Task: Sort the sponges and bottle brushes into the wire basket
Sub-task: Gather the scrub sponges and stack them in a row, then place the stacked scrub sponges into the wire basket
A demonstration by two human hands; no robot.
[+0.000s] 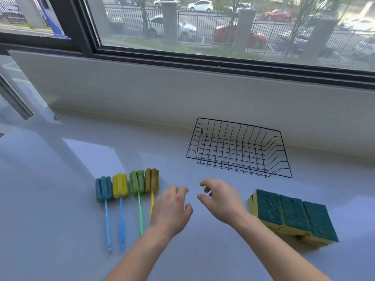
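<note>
I am hovering both grips released and empty over the bench (60, 179): the left hand (172, 207) just right of the bottle brushes (127, 186), handles pointing toward me. The sponges (292, 216) are lying just right of my right hand (221, 199), the wire basket (239, 148) beyond it.

Shiny grey-white counter (60, 199) runs up to low white wall (182, 94) under big window (223, 27) with dark frame; outside, black metal fence (203, 27), grey posts, thin trees, strip of grass, parked cars, white and red ones among them

brushes (127, 187) left, sponges (292, 216) right, basket (239, 148) empty.
</note>
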